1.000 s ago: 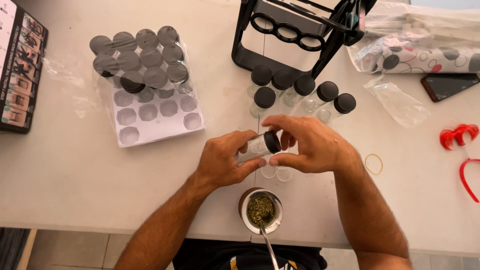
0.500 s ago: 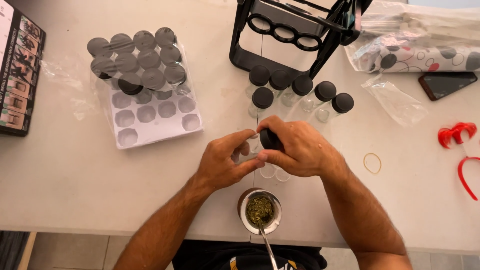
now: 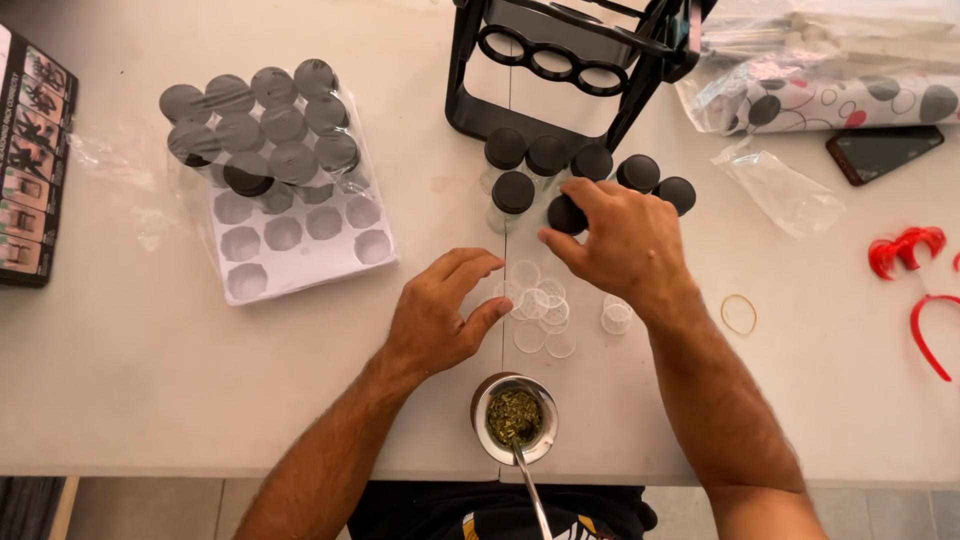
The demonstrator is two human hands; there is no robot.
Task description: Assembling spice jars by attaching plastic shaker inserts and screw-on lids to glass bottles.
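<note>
My right hand (image 3: 622,243) grips a small clear jar with a black lid (image 3: 564,214) and holds it down among several other black-lidded jars (image 3: 513,190) standing in front of a black rack (image 3: 560,70). My left hand (image 3: 440,312) hovers open just above the table, holding nothing. Between the hands lie several clear round plastic discs (image 3: 535,310). A metal cup of green herb (image 3: 514,416) with a metal straw stands at the near edge.
A white tray (image 3: 300,250) with round hollows holds several more black-lidded jars at the left. A dark box (image 3: 25,175) sits at the far left. To the right lie plastic bags (image 3: 780,190), a phone (image 3: 880,150), a rubber band (image 3: 739,314) and red plastic pieces (image 3: 905,250).
Both hands held the jar together near the middle. Now the left hand has let go and opened, and the right hand has carried the jar forward to the group of jars.
</note>
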